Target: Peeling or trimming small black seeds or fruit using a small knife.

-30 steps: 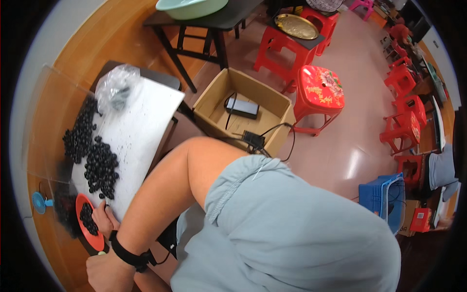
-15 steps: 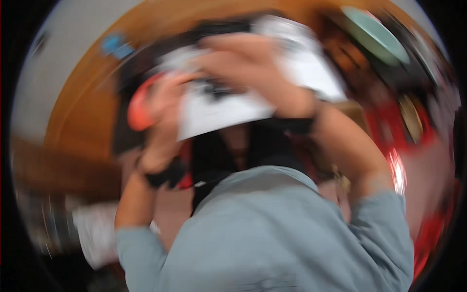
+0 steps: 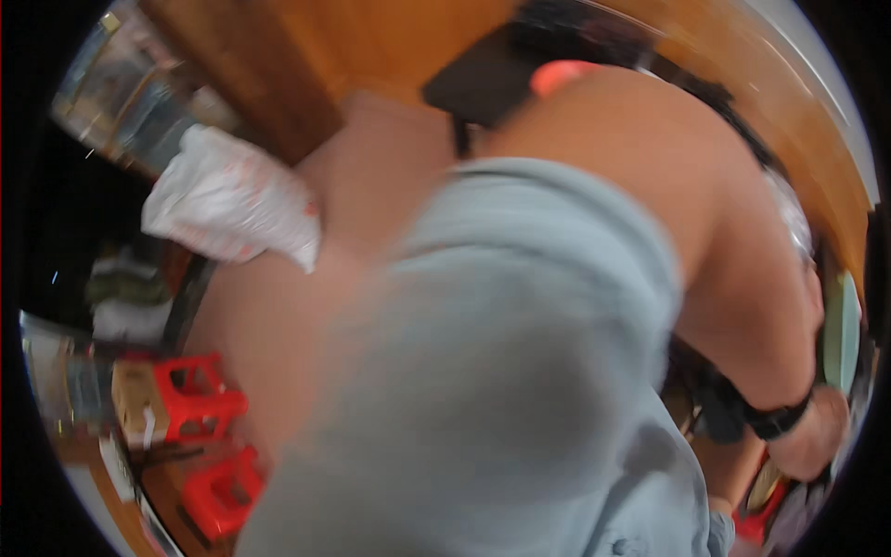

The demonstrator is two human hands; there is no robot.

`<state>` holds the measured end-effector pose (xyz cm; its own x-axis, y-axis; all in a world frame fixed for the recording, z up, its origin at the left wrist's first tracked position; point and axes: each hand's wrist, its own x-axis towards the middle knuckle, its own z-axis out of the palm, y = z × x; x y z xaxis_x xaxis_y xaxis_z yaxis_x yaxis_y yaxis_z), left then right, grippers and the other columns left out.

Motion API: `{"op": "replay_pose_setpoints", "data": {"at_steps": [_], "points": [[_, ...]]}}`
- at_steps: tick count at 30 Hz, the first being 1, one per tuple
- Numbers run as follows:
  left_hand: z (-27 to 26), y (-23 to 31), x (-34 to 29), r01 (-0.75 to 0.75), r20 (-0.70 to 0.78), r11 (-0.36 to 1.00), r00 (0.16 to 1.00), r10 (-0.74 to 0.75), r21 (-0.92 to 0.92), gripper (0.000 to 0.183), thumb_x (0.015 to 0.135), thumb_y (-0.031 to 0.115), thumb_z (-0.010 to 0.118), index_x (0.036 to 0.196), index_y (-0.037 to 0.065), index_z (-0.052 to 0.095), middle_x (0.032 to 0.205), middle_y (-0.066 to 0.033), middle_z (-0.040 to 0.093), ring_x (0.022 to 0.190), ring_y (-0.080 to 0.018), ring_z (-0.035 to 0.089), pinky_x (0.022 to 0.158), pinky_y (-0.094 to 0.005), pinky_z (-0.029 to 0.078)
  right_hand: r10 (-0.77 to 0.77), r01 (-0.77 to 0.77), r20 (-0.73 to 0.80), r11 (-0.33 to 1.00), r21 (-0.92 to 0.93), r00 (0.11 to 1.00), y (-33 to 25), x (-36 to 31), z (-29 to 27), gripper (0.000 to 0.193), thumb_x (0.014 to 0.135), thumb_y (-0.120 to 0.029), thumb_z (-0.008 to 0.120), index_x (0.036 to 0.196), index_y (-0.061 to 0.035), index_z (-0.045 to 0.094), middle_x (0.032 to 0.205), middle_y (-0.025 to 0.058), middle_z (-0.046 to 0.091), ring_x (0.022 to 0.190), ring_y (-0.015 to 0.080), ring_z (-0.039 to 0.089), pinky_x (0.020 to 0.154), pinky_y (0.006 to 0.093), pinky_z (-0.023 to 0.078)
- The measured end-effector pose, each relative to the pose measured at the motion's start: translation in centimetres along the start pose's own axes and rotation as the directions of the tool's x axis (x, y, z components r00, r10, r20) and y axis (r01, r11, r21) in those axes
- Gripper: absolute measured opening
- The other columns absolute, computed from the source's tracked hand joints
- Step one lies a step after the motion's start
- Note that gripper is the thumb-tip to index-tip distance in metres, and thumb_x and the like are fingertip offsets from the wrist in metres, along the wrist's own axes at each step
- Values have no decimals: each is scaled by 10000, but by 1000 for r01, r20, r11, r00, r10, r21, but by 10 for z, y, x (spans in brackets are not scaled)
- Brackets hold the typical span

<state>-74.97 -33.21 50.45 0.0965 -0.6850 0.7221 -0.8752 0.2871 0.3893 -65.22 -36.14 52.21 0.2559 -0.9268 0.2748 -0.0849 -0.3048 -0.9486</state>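
Note:
My left arm fills the middle and right, its elbow raised close to the camera. From there the bare forearm runs down to a black wristband and my left hand (image 3: 813, 436) at the right edge. Blur hides its fingers and anything in them. The rim of a mint-green basin (image 3: 841, 330) stands just above this hand. Part of my right forearm shows below the left one; a sliver of skin, perhaps my right hand (image 3: 814, 302), appears beside the basin, its fingers unreadable. A round orange-red object (image 3: 560, 76) peeks out behind my left arm, by the black table (image 3: 478, 79).
A white plastic bag (image 3: 237, 200) lies on the pinkish floor at left. Two red stools (image 3: 206, 399) stand lower left, with a cardboard box (image 3: 139, 404) beside one. A brown wooden panel (image 3: 255, 70) rises at the upper left.
The view has swung to the left, so the table now lies at upper right. Both hands were above white paper on the table; the left now shows at the right edge.

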Motion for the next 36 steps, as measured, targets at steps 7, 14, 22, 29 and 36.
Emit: {"op": "replay_pose_setpoints", "data": {"at_steps": [7, 14, 22, 29, 36], "points": [[-332, -231, -37, -43, 267, 824, 935, 233, -566, 171, 975, 58, 564, 966, -40, 705, 821, -67, 667, 765, -158, 606, 710, -304, 521, -106, 109, -36, 988, 110, 994, -31, -47, 89, 272, 1033, -240, 647, 894, -26, 741, 675, -24, 588, 596, 34, 466, 548, 217, 316], [-338, -323, -66, 564, 447, 254, 802, -397, -786, 284, 1074, 126, 559, 1252, -51, 691, 994, -105, 680, 912, -130, 616, 656, -248, 499, -43, 31, 165, 997, 72, 985, -42, -66, 108, 227, 1013, -214, 687, 926, -23, 772, 658, -45, 567, 587, 43, 458, 551, 225, 333], [-327, -337, -60, 545, 489, 113, 811, -321, -831, 258, 1061, 69, 564, 1243, -73, 679, 1040, -134, 699, 854, -155, 627, 681, -272, 532, -282, 332, 294, 933, -137, 913, -30, -62, 129, 263, 977, -267, 741, 908, -14, 753, 662, 63, 604, 564, 127, 524, 531, 296, 409], [-313, -323, -57, 515, 462, 126, 834, -303, -848, 321, 1059, 74, 561, 1327, -85, 635, 1084, -124, 653, 907, -188, 606, 702, -300, 513, -456, 516, 250, 806, -290, 854, -25, -69, 134, 254, 910, -265, 793, 825, -38, 713, 685, 95, 642, 565, 253, 608, 523, 361, 459], [-310, -317, -62, 519, 471, 123, 835, -286, -846, 307, 1054, 63, 559, 1310, -84, 642, 1091, -127, 659, 911, -194, 606, 712, -309, 514, -295, 340, 230, 922, -187, 927, -29, -67, 121, 290, 941, -301, 772, 831, -38, 719, 569, 84, 557, 475, 198, 520, 477, 338, 393]]}}
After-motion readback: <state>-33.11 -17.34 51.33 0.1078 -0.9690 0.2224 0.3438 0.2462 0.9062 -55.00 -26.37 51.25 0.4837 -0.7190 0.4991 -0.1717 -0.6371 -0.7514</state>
